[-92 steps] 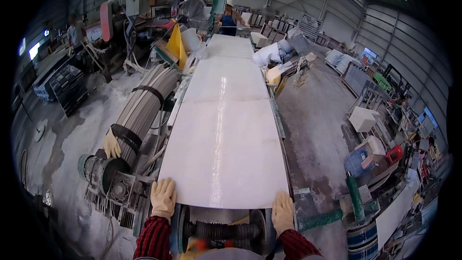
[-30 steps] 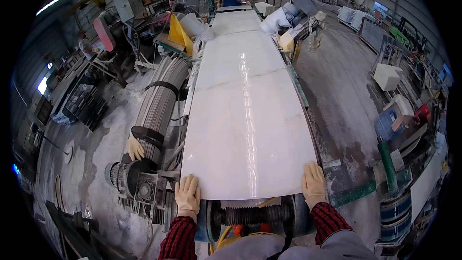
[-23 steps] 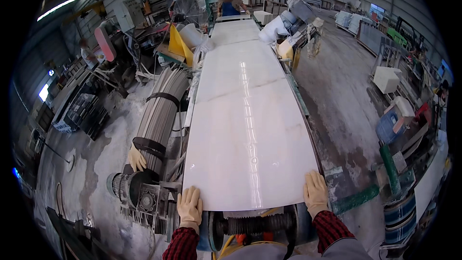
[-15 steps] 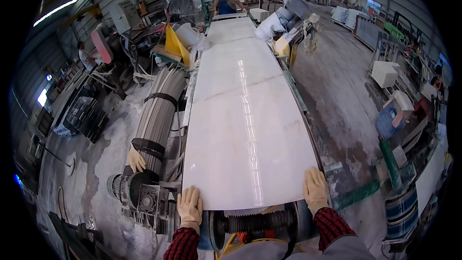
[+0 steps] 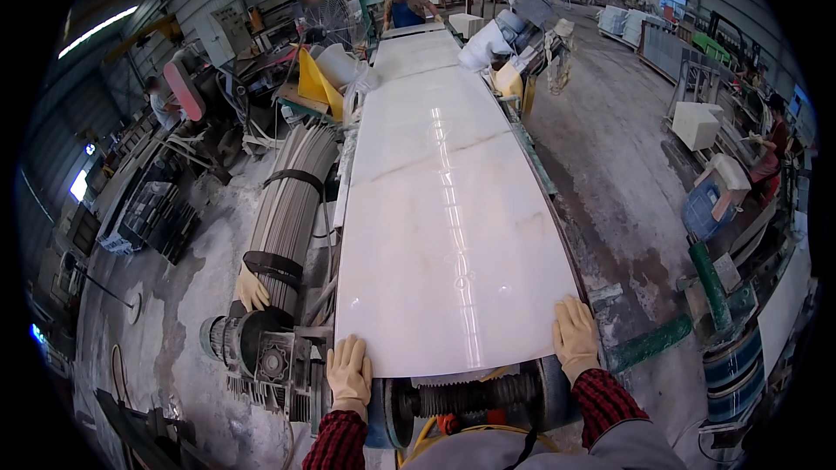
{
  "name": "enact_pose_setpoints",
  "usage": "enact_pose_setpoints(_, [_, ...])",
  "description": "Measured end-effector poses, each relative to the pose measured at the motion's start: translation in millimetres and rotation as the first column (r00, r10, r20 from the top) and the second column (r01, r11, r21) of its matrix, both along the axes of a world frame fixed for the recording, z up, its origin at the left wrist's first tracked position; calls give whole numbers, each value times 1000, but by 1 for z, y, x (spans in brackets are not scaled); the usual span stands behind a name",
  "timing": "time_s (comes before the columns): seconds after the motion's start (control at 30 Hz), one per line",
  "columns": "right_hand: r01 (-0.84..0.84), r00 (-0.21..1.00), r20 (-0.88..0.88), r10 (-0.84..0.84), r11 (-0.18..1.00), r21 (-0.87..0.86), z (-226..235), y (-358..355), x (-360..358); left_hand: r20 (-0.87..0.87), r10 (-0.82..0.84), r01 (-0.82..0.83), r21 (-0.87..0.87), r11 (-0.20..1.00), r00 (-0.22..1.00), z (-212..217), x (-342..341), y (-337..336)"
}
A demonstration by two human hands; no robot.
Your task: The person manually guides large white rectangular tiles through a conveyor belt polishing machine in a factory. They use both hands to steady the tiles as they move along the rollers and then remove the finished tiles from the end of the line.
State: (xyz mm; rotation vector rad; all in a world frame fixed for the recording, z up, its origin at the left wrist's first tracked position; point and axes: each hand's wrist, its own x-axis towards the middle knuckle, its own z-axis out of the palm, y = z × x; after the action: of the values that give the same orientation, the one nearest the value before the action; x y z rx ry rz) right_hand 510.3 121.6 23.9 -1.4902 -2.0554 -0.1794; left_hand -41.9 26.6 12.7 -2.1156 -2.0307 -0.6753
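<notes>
A long, glossy white stone slab [image 5: 435,244] with faint brownish veins stretches away from me on a roller machine. My left hand [image 5: 350,374], in a cream glove, lies at its near left corner with the fingers stretched forward. At the near right corner, my gloved right hand [image 5: 575,338] rests along the edge, fingers extended as well. Both palms touch the slab's corners; neither hand wraps around anything. Below the near edge, a ribbed dark roller [image 5: 470,397] sits between blue end drums. At the far end, another person [image 5: 407,4] stands facing the slab.
A motor [image 5: 252,344] and a strapped, ribbed grey bundle [image 5: 292,200] stand left of the slab, with a loose glove [image 5: 253,290] there. Green tubes [image 5: 649,344], a blue barrel [image 5: 710,209] and a seated person [image 5: 768,148] are on the right. A fan [image 5: 331,19] stands far left.
The view has shifted slightly. Both hands keep their places at the slab's corners. On the right, the seated person has come further into sight.
</notes>
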Motion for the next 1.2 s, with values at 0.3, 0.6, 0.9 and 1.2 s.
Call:
enact_pose_setpoints(0.3, [12,1000,22,-12,1000,29,2,-5,-1,-19,9,-8,29,1000,1000,-1,2,-4])
enact_pose_setpoints(0.6, [28,999,26,-30,998,58,8,-11,-4,-5,-1,2,36,999,1000,2,4,-7])
enact_pose_setpoints(0.9, [17,1000,4,-17,999,-32,8,-15,-1,21,-25,25,6,1000,999,5,3,-10])
enact_pose_setpoints(1.2, [9,1000,-9,-9,997,-79,11,-22,0,-28,-16,18,88,996,999,-1,4,-15])
